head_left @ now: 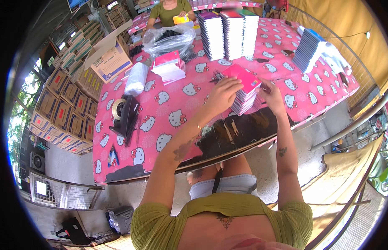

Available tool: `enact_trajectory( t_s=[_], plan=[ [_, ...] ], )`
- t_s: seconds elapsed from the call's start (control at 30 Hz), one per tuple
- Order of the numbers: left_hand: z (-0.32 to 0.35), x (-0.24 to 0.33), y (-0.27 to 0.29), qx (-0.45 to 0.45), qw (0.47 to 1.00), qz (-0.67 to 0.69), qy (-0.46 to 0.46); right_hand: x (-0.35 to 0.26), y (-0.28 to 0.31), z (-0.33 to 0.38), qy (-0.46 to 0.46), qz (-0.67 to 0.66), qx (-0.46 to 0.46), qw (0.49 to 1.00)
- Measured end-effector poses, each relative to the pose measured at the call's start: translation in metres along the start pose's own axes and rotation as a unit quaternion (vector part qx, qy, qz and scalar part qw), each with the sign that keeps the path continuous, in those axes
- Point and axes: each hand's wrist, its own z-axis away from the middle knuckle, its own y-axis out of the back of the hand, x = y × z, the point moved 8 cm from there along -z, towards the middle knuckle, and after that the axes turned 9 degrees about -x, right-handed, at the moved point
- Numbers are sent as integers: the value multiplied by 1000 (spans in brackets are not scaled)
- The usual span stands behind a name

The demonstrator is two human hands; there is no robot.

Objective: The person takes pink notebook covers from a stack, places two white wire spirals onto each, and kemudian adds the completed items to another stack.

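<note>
Both hands at a stack of pink notebooks

In the head view, the left hand [228,92] lies over the left side of a stack of pink notebooks [239,74], its fingers fairly straight, close together and touching the top cover. Its thumb is hidden, so whether it grips cannot be told. The right hand [272,96] is at the right side of the same stack, fingers bent and narrowly spaced; whether they pinch a notebook or merely touch the edge is unclear.

The stack stands near the front edge of the table, on a pink cloth [160,125] that is torn away in front of it, baring a dark surface [260,125]. Three tall stacks of spiral notebooks [233,37] stand behind it. To its left are a shorter pink-topped stack [169,68], a plastic roll [136,79] and a black tape dispenser [128,113]. Another notebook stack [307,52] leans at the right.
</note>
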Motion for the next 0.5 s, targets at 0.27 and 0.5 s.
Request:
enact_trajectory(
  t_s=[0.27,0.5],
  plan=[
    [32,-76,63,164,972,-39,163,-111,-36,43,185,2,134,973],
    [146,-295,165,210,835,-134,490,-12,-250,-107,40,-74,-70,994]
  ],
)
